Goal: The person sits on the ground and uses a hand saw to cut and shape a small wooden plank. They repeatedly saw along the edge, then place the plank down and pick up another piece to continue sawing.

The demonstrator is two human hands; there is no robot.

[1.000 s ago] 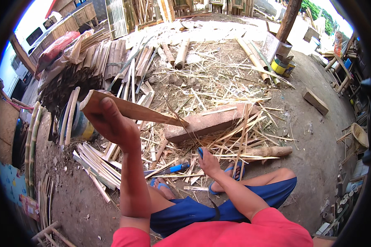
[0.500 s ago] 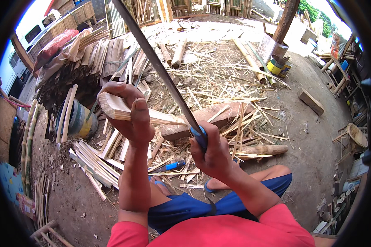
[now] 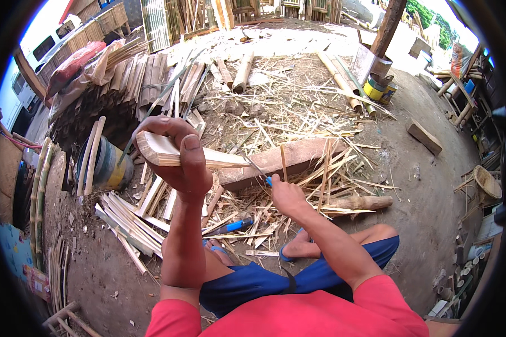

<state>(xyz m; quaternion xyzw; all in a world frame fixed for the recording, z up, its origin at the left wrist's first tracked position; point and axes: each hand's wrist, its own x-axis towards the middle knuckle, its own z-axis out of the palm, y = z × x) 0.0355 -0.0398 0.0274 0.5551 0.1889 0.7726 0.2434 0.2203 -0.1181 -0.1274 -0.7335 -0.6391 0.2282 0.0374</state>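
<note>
Holding a split bamboo piece (image 3: 162, 148) above the ground (image 3: 130, 300), our left grip (image 3: 194, 168) wraps its near end; our right grip (image 3: 289, 198) is closed around a blue-handled knife (image 3: 257, 167) at the far end. Pale bamboo strips (image 3: 130, 226) lie already cut; this piece, we judge, remains unfinished.
</note>
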